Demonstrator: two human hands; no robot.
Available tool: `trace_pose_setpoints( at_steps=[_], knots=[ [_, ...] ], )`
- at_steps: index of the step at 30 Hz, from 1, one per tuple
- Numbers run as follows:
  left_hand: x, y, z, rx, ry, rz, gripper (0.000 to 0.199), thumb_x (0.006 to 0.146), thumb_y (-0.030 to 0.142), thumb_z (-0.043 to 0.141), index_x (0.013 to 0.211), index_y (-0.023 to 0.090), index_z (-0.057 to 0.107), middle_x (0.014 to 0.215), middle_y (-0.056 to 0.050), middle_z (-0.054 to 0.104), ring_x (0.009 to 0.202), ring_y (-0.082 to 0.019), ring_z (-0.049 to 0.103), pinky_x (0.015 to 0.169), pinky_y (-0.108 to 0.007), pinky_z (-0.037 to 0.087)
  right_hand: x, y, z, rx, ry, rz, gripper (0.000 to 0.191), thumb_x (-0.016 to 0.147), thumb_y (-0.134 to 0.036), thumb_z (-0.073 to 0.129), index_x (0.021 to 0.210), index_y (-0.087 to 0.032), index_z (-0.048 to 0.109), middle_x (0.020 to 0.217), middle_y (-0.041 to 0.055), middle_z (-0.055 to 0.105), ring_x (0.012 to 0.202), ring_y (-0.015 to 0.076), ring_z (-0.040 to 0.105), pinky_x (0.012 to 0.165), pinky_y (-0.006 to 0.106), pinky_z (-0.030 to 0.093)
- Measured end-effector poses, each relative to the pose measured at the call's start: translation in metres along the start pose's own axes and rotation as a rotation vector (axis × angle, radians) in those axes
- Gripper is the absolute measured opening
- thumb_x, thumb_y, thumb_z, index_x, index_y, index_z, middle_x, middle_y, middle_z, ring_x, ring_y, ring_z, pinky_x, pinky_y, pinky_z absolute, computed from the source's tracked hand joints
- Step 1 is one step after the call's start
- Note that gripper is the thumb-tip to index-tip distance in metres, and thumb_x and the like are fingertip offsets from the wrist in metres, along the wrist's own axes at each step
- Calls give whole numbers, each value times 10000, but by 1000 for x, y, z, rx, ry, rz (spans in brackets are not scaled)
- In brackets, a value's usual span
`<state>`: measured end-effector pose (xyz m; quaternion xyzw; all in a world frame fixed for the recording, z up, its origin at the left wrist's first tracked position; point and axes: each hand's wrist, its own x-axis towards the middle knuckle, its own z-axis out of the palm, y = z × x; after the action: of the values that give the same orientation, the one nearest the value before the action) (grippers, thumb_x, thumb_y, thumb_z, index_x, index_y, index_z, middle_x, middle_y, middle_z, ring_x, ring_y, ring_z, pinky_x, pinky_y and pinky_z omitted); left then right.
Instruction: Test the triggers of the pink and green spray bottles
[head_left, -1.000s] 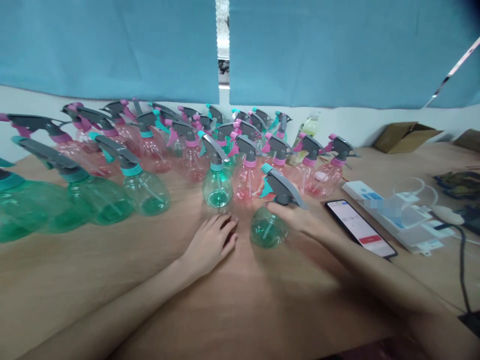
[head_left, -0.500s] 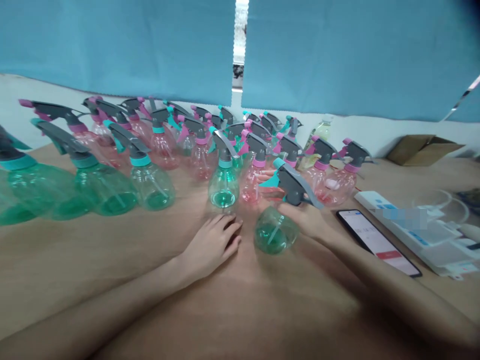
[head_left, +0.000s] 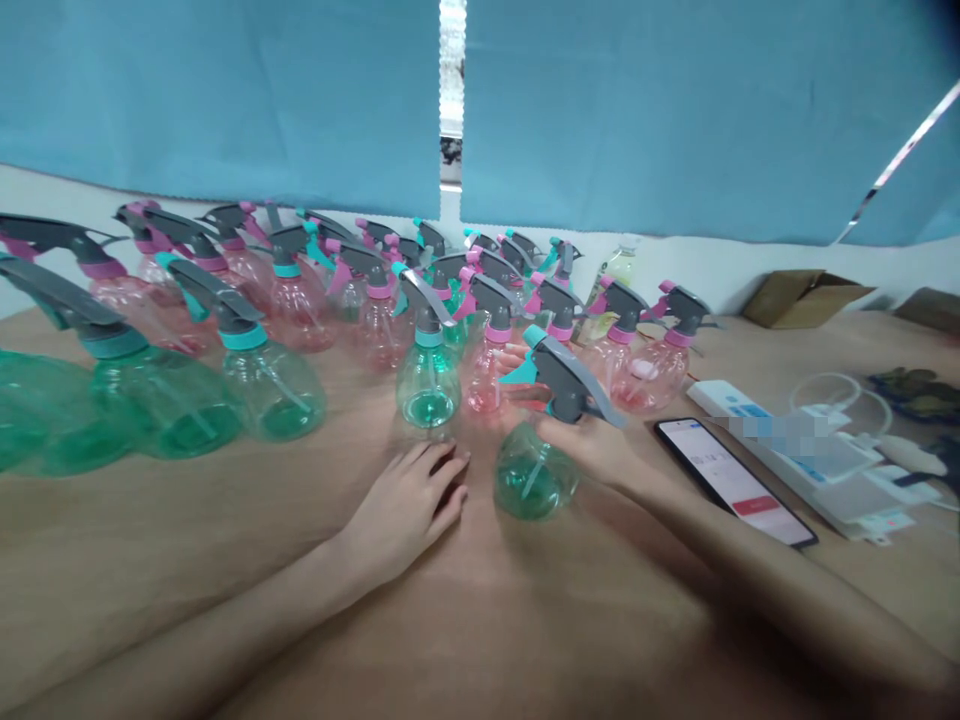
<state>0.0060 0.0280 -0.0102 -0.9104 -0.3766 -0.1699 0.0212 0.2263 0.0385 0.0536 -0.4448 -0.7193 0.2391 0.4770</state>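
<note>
A green spray bottle (head_left: 534,478) with a grey and turquoise trigger head leans slightly in front of me. My right hand (head_left: 596,445) is closed around its neck from the far side, so part of the grip is hidden. Flat on the table rests my left hand (head_left: 401,510), fingers loosely stretched, holding nothing. Just beyond its fingertips stands another green spray bottle (head_left: 429,385), upright. Beside that one, behind my right fingers, is a pink spray bottle (head_left: 484,375).
Several pink and green spray bottles (head_left: 300,310) fill the back and left of the wooden table (head_left: 300,540). At right lie a phone (head_left: 727,475), a white plastic case (head_left: 810,465) and cables. Farther back sits a cardboard box (head_left: 802,298) below a blue curtain (head_left: 675,120).
The whole view has shifted, so everything sits a little farther left. My right hand keeps its hold on the green spray bottle, and my left hand still lies on the table.
</note>
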Motion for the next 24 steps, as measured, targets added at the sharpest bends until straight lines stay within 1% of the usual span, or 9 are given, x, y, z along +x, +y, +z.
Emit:
trace_pose_setpoints(
  at_steps=[2,4,7,10,12,15,18,21,24],
  knots=[
    [0,0,0,-3,-6,-2,346,954,286,385,1202,133,570,1200,-128,593,1129,-278,517,946,-443,431,0,-1,0,-23,11,6,417,653,-268,495,1052,-270,615,824,12,671,673,195,615,604,357,532],
    [0,0,0,-4,-16,-8,345,949,277,401,1213,127,565,1212,-129,587,1128,-279,515,949,-443,428,0,-3,-1,-32,9,7,397,664,-281,505,1045,-269,619,852,17,679,678,196,621,619,367,540],
    [-1,0,0,-2,-26,-18,339,941,262,425,1212,116,567,1225,-135,577,1133,-279,512,952,-434,426,1,-5,-1,9,-8,-20,407,675,-272,497,1065,-270,612,910,22,685,784,218,649,683,387,550],
    [-1,2,-2,2,-27,-21,327,942,263,430,1204,127,570,1221,-131,579,1132,-275,514,949,-424,430,1,-8,-1,46,-24,-32,420,663,-243,489,1066,-263,606,898,23,682,843,227,649,717,398,545],
    [0,3,-2,10,-28,-22,316,944,263,428,1198,143,573,1218,-121,582,1135,-272,515,951,-421,429,1,-10,-1,53,-15,-25,395,644,-232,493,1021,-257,611,843,18,673,817,220,643,720,393,537],
    [0,3,-2,3,-38,-27,314,942,250,442,1202,134,575,1221,-119,581,1144,-273,507,963,-414,415,1,-9,0,85,8,-8,314,630,-233,498,924,-252,605,763,4,642,740,197,625,667,357,529],
    [-1,4,-1,-14,-50,-31,325,940,252,462,1215,118,573,1222,-122,577,1152,-275,494,977,-414,397,-1,-4,0,113,13,15,236,630,-220,512,857,-235,572,751,-4,619,715,181,612,648,331,513],
    [-1,3,-1,-14,-55,-37,326,940,255,466,1213,116,576,1224,-124,575,1167,-277,481,987,-419,387,-2,0,0,95,25,28,176,623,-206,508,797,-229,521,735,-10,592,685,166,594,633,315,486],
    [-1,3,-1,-9,-52,-36,326,946,262,450,1214,124,574,1233,-122,569,1177,-276,474,988,-422,386,-1,0,-1,105,17,15,206,615,-199,498,817,-237,507,745,-12,565,688,165,593,623,308,478]
  ],
)
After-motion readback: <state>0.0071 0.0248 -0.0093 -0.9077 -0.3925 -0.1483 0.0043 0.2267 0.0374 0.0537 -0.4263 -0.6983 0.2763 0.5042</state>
